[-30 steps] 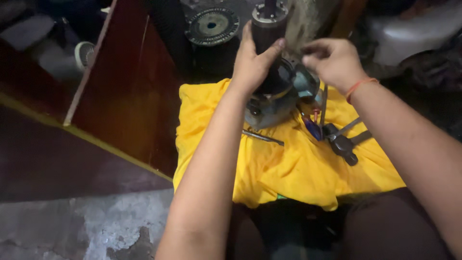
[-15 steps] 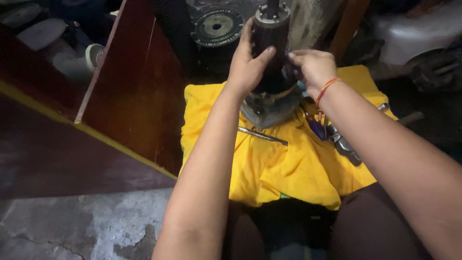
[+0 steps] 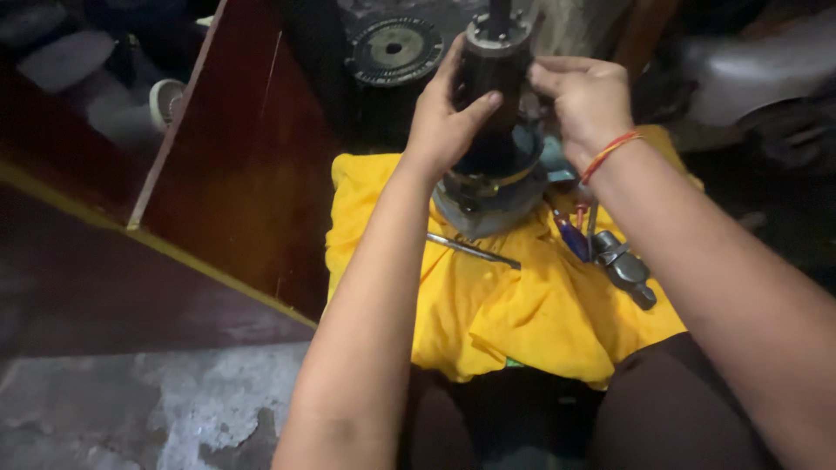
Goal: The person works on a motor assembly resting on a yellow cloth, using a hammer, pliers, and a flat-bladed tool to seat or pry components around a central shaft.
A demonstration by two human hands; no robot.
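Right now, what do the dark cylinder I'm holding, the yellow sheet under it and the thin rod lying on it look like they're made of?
Dark cylinder: probably metal, dull dark finish, with bolt-like studs on its top rim. Yellow sheet: soft woven cloth, matte, since it creases and drapes over the edge. Thin rod: likely steel, with a grey glint along its length. The left hand and the right hand each keep a grip on the cylinder.

The scene is dimly lit; the yellow cloth [image 3: 522,313] is brightest, the edges are lost in shadow, and slight blur is seen throughout.
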